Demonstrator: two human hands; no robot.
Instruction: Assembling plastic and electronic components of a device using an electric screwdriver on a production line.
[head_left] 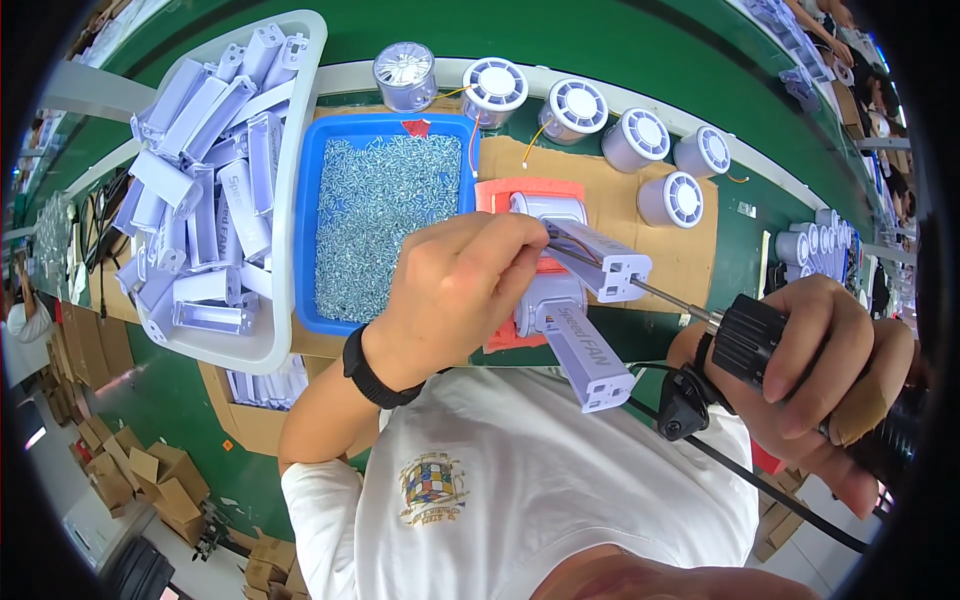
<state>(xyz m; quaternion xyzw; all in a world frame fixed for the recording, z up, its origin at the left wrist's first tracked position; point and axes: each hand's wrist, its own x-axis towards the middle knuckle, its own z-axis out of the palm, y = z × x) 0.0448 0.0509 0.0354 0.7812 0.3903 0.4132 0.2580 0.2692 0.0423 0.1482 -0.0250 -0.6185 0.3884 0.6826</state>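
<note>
In my right hand [825, 365] is a black electric screwdriver [750, 335], its fingers wrapped round the body. The long thin bit reaches left to the end face of a pale lilac fan handle [612, 275]. My left hand [465, 285] is closed in a pinch where this handle meets its round fan body [550, 208]; what the fingertips hold is hidden. Dark wires run inside the open handle beside them. Just nearer me lies a second fan [580, 355] with its handle pointing toward me. Both fan bodies rest on a red-orange pad [500, 190].
Left of the pad sits a blue tray [385, 220] of small screws. Farther left, a white bin [285, 180] is heaped with lilac handle shells. Several round fan units [638, 140] with grilles stand along the back and right of a cardboard sheet [610, 210]. A black cable [740, 470] crosses my right side.
</note>
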